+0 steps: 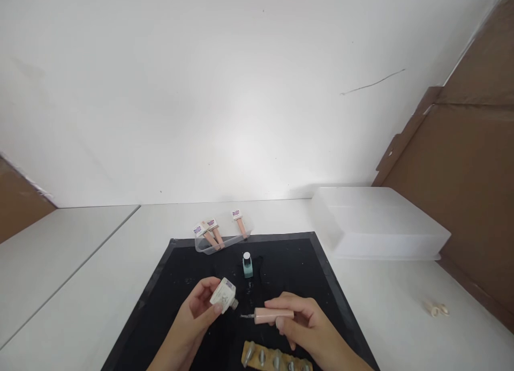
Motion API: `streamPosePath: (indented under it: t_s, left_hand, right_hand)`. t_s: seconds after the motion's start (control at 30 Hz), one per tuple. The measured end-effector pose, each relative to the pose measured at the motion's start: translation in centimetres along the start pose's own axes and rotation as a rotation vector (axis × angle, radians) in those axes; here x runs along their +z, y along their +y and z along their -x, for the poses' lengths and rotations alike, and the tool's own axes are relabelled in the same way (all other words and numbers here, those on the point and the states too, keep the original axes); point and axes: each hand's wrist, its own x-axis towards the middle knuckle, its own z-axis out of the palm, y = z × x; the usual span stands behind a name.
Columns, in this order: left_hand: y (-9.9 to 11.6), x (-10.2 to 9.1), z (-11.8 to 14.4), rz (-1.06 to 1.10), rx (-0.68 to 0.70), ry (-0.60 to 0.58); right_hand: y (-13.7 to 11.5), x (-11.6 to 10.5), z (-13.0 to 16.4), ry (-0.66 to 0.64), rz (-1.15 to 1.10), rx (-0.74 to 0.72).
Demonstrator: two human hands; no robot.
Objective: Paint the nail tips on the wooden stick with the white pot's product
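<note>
Here, left hand [193,315] over the black mat [172,274], fingers pinching a small white bottle [224,294], neck tilted right; right hand [299,320] just beside, fingertips pinching a pink brush cap [273,315], bristles pointing at the neck; green bottle [247,265] upright behind.

The left hand [193,320] holds a small white bottle [223,294] tilted, its open neck towards three o'clock. The right hand [303,323] pinches a pink brush cap [273,315], its brush tip pointing at nine o'clock, just short of the neck. Both hover over a black mat [289,264] on the white surface [385,307]. At twelve o'clock stands a mint green bottle [247,266].
</note>
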Motion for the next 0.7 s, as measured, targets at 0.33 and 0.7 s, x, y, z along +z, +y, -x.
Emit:
streamPosePath:
  t_s: [0.33,0.7]
  left_hand:
    - [-1.0,-0.6,-0.4,-0.612,0.265,0.077]
    - [-1.3,-0.9,-0.6,-0.572,0.241,0.036]
  right_hand:
    - [-0.8,0.0,0.1,0.032,0.003,0.023]
    - [-1.1,0.2,0.1,0.066,-0.043,0.054]
